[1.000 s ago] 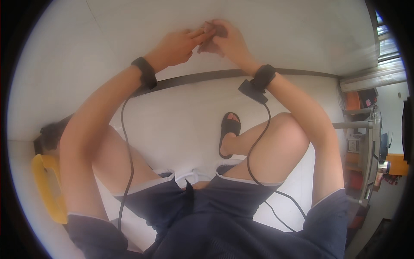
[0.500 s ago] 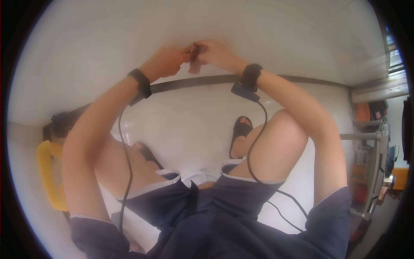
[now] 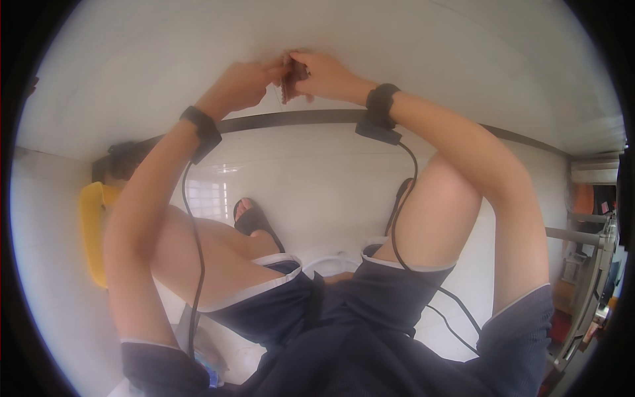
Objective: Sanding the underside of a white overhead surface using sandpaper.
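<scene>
Both hands meet in front of me, close to a pale wall. My right hand grips a small, flat, reddish-brown piece with a ridged-looking edge, thumb and fingers around it. The piece is too small and blurred to name. My left hand reaches in from the other side, its fingers closed and their tips against the piece's upper part. Whatever those fingertips pinch is hidden. Each wrist wears a black strap with a box, the left box and the right box trailing black cables.
A dark strip runs along the foot of the pale wall, above glossy white floor tiles. Something yellow stands left of my left arm. At the right is a metal rack with assorted items. My bent knees flank the floor.
The view has shifted, and both hands appear slightly higher and further left. The reddish-brown piece shows its ridged edge more plainly; both hands are still together at it.
</scene>
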{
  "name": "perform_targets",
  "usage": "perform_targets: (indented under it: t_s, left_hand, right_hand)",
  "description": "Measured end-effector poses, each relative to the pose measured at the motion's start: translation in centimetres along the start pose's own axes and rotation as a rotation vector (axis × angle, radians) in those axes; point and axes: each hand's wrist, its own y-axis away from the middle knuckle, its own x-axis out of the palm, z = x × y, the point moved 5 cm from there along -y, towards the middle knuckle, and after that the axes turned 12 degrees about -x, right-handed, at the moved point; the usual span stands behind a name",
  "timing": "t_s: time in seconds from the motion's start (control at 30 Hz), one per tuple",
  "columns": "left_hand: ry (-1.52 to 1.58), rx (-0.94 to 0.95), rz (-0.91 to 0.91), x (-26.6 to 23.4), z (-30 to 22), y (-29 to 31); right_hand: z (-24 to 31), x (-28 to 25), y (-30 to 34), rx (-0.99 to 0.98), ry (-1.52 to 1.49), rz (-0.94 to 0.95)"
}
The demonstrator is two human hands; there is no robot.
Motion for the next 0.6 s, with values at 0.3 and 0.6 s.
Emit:
perform_targets:
  t_s: [0.3,0.6]
  left_hand:
    - [0.104,-0.047,-0.052,-0.9,0.4,1.7]
    - [0.312,0.057,-0.334,-3.8,-3.1,-0.2]
  right_hand:
    - [2.1,1.2,-2.0,-0.080,0.046,-0.009]
    - [2.9,-3.2,-0.7,-0.121,-0.218,-0.263]
